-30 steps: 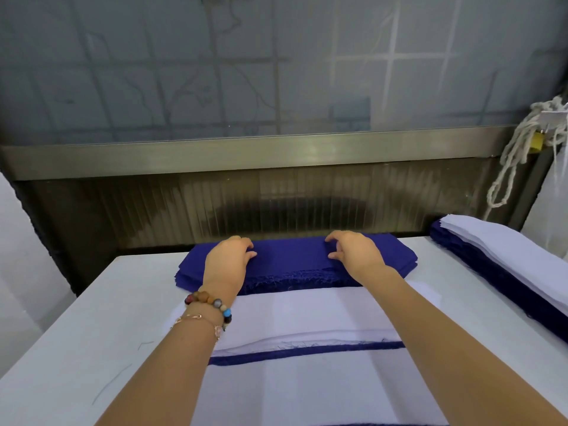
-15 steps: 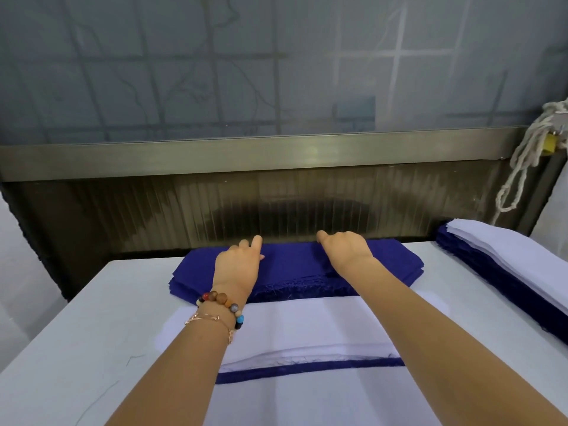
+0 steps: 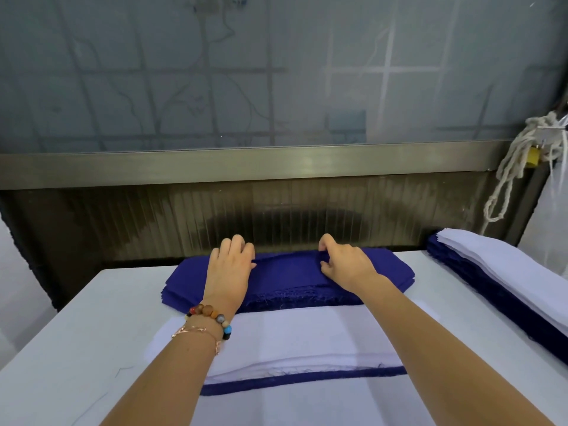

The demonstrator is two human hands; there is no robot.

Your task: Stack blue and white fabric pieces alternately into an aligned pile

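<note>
A stack of dark blue fabric pieces point(image 3: 289, 278) lies at the far edge of the table. My left hand point(image 3: 229, 270) rests on its left part with fingers curled over the far edge. My right hand point(image 3: 345, 265) pinches the top blue piece near the far edge, where the cloth bunches under the fingers. In front of the blue stack lies a pile of white fabric pieces point(image 3: 301, 342). A blue strip point(image 3: 301, 379) shows under the front of that pile, with more white fabric point(image 3: 307, 407) nearer to me.
A long pile of white pieces over blue ones point(image 3: 504, 278) runs along the right side of the white table point(image 3: 76, 348). Behind the table stands a ribbed dark panel point(image 3: 153, 222) under a metal rail. A knotted rope point(image 3: 516, 167) hangs at the right.
Both hands have slid from the top of the blue stack to its far edge. My right fingers now pinch up the top blue piece.
</note>
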